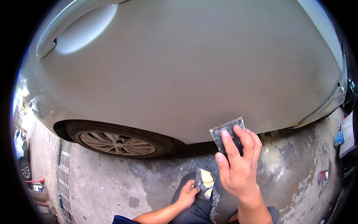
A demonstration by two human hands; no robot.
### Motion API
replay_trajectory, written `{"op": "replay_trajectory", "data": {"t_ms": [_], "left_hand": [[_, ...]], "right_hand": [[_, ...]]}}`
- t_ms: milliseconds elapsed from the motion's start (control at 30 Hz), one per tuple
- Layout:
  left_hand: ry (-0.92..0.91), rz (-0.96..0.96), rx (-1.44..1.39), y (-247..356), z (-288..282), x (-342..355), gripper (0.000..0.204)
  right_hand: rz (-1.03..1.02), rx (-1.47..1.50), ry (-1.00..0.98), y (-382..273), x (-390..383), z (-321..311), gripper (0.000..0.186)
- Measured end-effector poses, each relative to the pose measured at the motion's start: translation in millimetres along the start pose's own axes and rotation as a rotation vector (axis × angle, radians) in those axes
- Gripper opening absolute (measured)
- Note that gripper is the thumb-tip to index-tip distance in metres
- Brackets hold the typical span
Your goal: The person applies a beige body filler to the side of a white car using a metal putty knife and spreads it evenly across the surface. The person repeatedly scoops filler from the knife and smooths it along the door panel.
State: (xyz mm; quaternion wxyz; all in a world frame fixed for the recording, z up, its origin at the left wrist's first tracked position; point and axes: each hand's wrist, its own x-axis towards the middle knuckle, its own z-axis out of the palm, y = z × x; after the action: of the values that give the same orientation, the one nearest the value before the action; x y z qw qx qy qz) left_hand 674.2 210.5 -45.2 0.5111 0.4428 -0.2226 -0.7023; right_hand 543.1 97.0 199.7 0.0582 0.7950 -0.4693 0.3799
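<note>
My right hand (240, 166) grips a dark, flat, rectangular putty spreader (216, 137), with the thumb on one side and the fingers laid over its face. The spreader's upper edge is at the lower part of a pale grey car body panel (179, 74); whether it touches the panel I cannot tell. Lower down, my left hand (187, 195) holds a small dark plate (201, 194) by its left edge, above my leg. Lumps of pale yellow putty (207, 177) lie on that plate.
A car wheel (118, 143) sits below the panel at left, and a door handle (48, 39) is at upper left. A floor drain grate (64, 183) runs along the left. A can (323, 176) and a blue tub (338, 139) stand at right. Another car (21, 153) is far left.
</note>
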Motion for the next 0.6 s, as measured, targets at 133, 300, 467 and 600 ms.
{"op": "replay_trajectory", "data": {"t_ms": [133, 300, 467, 600], "left_hand": [[-0.017, 0.001, -0.02, -3.8, -5.9, -2.8, 0.022], [0.02, 0.032, -0.092, 1.9, -7.7, -7.2, 0.023], [0.039, 0.052, -0.097, 2.0, -17.1, -8.6, 0.022], [0.039, 0.042, -0.128, 10.8, -12.9, -10.8, 0.022]], "right_hand": [[-0.086, -0.112, 0.085, -29.7, 35.3, 4.4, 0.052], [-0.087, -0.174, 0.134, -48.4, 48.5, 8.3, 0.054], [-0.061, -0.171, 0.14, -58.6, 52.4, 11.6, 0.055], [-0.048, -0.19, 0.167, -61.0, 56.7, 18.6, 0.057]]}}
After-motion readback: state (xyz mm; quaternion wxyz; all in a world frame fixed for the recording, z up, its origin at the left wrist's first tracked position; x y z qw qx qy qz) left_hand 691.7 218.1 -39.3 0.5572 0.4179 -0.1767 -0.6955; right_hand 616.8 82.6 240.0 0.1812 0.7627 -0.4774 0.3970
